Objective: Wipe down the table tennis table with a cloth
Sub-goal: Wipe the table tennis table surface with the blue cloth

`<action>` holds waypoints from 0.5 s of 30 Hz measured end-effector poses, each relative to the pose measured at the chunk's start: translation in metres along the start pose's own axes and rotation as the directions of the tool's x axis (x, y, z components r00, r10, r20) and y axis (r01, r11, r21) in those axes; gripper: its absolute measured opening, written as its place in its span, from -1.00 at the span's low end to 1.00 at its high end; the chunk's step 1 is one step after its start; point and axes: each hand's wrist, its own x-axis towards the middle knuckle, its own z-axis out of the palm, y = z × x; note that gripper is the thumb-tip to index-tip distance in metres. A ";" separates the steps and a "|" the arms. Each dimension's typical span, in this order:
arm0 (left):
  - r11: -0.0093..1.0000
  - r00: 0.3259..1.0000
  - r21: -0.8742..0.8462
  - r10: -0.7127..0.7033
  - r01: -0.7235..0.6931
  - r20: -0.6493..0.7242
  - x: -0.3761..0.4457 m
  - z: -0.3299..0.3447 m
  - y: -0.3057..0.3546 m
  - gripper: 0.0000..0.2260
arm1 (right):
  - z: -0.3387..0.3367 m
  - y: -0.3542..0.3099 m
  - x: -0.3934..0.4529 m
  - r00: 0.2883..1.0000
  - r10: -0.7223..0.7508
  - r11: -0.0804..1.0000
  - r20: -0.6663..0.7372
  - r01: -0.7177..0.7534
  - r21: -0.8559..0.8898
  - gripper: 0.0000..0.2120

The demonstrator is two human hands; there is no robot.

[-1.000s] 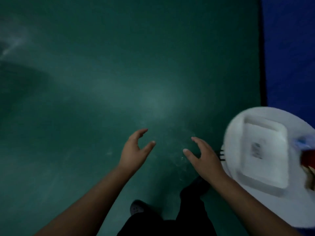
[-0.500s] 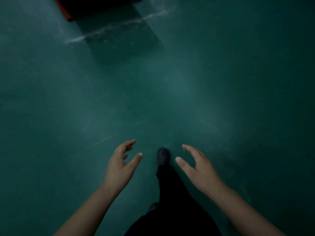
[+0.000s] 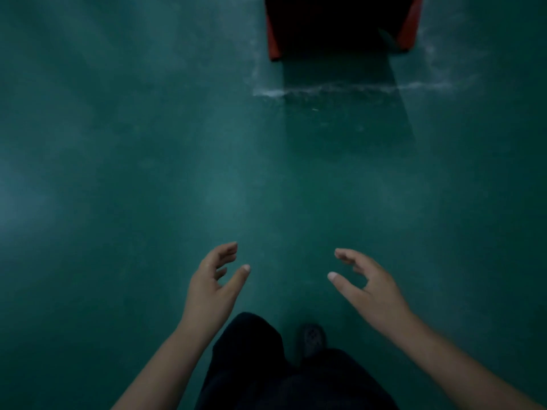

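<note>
red-sided box (image 3: 343, 28) on green floor (image 3: 148, 173)

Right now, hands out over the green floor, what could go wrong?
1. Both the left hand and right hand are empty; no cloth or table tennis table in view, so wiping can't begin.
2. A red-edged dark object sits ahead on the floor: possible trip hazard.
3. Dim lighting may hide obstacles.

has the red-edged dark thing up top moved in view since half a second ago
Yes, in the picture only. The red-edged dark object shifted from upper left to upper right of centre, together with the white scuff line on the green floor, so the camera turned.
</note>
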 end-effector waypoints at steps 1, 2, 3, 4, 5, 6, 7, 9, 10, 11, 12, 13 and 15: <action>1.000 0.999 -0.021 -0.004 0.003 -0.035 0.021 -0.005 0.002 -0.65 | -0.002 -0.011 0.026 1.000 -0.018 1.000 0.014 0.018 -0.009 -0.61; 0.999 0.998 -0.044 -0.016 0.013 -0.066 0.043 -0.009 0.003 -0.65 | -0.002 -0.021 0.052 0.999 -0.034 0.999 0.024 0.035 -0.015 -0.61; 0.997 0.995 -0.066 -0.034 0.028 -0.091 0.064 -0.012 0.002 -0.66 | -0.002 -0.030 0.078 0.998 -0.045 0.999 0.032 0.045 -0.016 -0.62; 0.995 0.993 -0.086 -0.054 0.045 -0.108 0.086 -0.016 0.001 -0.67 | 0.001 -0.039 0.104 0.998 -0.049 0.999 0.037 0.050 -0.016 -0.63; 0.993 0.991 -0.101 -0.070 0.058 -0.118 0.109 -0.020 -0.002 -0.68 | 0.005 -0.048 0.130 0.998 -0.050 0.999 0.040 0.051 -0.018 -0.63; 0.992 0.989 -0.109 -0.083 0.070 -0.124 0.133 -0.024 -0.004 -0.68 | 0.010 -0.056 0.156 0.998 -0.048 0.999 0.040 0.049 -0.023 -0.63; 0.991 0.988 -0.110 -0.091 0.077 -0.127 0.158 -0.029 -0.006 -0.69 | 0.016 -0.064 0.182 0.998 -0.047 0.999 0.037 0.048 -0.024 -0.62; 0.993 0.988 -0.097 -0.078 0.066 -0.130 0.216 -0.041 -0.006 -0.69 | 0.031 -0.085 0.235 0.999 -0.047 0.999 0.016 0.047 -0.020 -0.61; 0.994 0.990 -0.088 -0.069 0.058 -0.124 0.247 -0.049 -0.004 -0.69 | 0.038 -0.097 0.262 0.999 -0.041 0.999 0.004 0.041 -0.014 -0.60; 0.995 0.991 -0.082 -0.064 0.055 -0.115 0.278 -0.057 0.000 -0.70 | 0.045 -0.110 0.288 1.000 -0.030 1.000 -0.008 0.030 0.002 -0.59; 0.995 0.993 -0.083 -0.057 0.048 -0.107 0.308 -0.066 0.005 -0.70 | 0.052 -0.125 0.314 0.999 -0.023 0.999 -0.023 0.023 0.027 -0.58; 0.996 0.994 -0.086 -0.041 0.033 -0.104 0.339 -0.075 0.012 -0.69 | 0.059 -0.142 0.339 0.999 -0.024 0.998 -0.044 0.026 0.049 -0.56; 0.996 0.995 -0.087 0.003 -0.012 -0.100 0.404 -0.092 0.030 -0.68 | 0.069 -0.178 0.393 0.995 -0.040 0.996 -0.092 0.047 0.075 -0.53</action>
